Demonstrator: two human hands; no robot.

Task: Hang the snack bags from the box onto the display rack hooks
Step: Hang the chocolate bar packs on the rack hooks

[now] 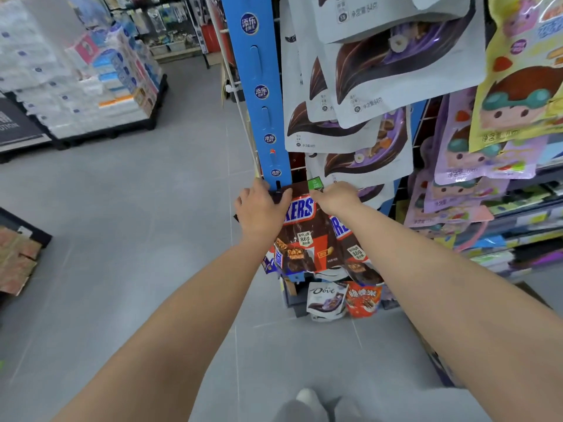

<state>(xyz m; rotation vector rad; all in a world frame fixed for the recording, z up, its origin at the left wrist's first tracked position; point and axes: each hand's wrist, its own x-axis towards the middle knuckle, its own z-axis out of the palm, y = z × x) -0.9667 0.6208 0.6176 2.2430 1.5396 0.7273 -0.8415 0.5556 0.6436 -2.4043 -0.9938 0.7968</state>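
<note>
Both hands are holding the top edge of a brown chocolate bag (301, 236) against the blue rack post (263, 95), low on the rack. The left hand (259, 208) is pinching the left corner; the right hand (336, 197) is pinching the right corner. Whether the bag is hooked cannot be determined. Many bags are already hanging above; two packs (344, 300) are lying on the floor below.
</note>
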